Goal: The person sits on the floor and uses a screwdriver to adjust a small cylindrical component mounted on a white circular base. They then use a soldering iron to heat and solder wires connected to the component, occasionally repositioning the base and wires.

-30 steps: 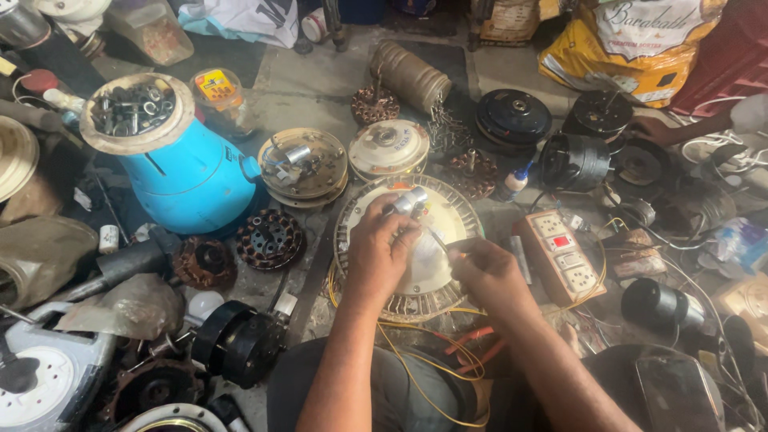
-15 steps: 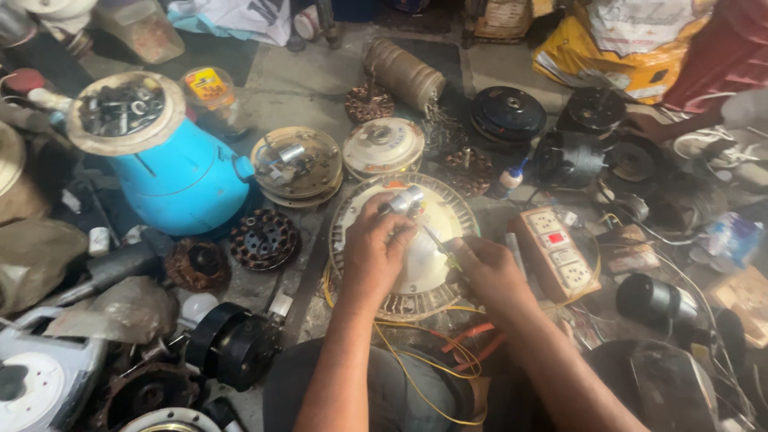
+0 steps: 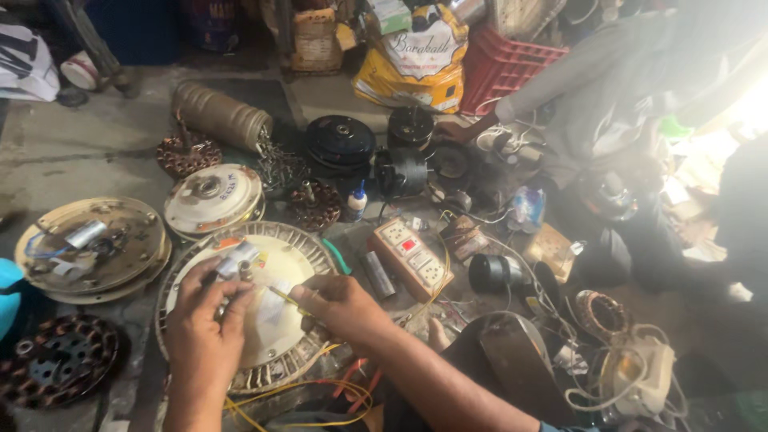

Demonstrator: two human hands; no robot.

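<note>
A round cream ceiling-fan motor housing [image 3: 276,320] with a ribbed rim lies in front of me. My left hand [image 3: 204,320] rests on its left side, fingers pinching a small silver capacitor [image 3: 238,260] near the housing's top. My right hand [image 3: 340,304] sits on the right side, holding a thin yellow-handled tool [image 3: 286,298] whose tip points toward the middle of the housing. Yellow and red wires [image 3: 320,392] trail from under the housing toward me.
Other fan motor covers [image 3: 212,198] [image 3: 92,244], copper-wound stators [image 3: 56,360] [image 3: 316,204], black motors [image 3: 340,140], a switch-and-socket board [image 3: 410,258], a glue bottle [image 3: 357,202] and a metal cylinder [image 3: 220,116] crowd the floor. Another person [image 3: 640,96] sits at the far right.
The camera has swung right, so the blue container has slid out at the left and the seated person has come into view. Both hands stay on the housing.
</note>
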